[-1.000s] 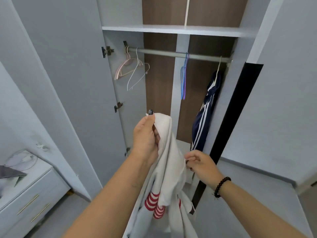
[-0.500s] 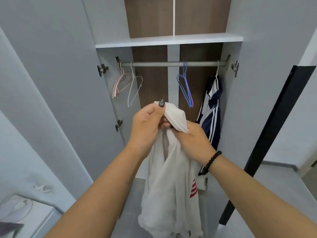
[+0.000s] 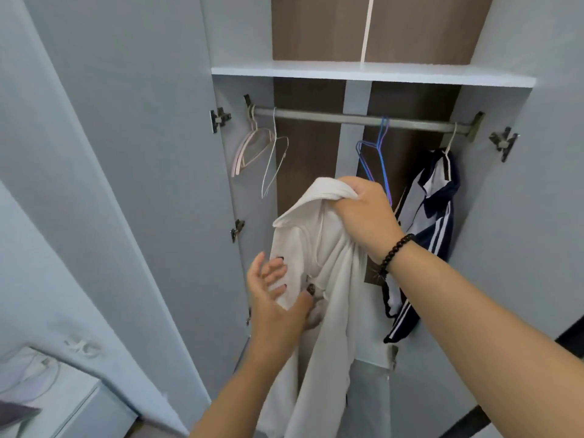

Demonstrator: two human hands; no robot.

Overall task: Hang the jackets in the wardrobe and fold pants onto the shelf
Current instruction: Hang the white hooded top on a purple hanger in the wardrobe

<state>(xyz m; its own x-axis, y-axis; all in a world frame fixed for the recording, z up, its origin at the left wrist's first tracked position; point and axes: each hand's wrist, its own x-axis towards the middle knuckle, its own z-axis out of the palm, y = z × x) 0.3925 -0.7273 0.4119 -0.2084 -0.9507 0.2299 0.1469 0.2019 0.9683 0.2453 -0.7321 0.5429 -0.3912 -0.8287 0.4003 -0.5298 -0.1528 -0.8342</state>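
No legible text, label, brand, number or sign appears anywhere in the head view.
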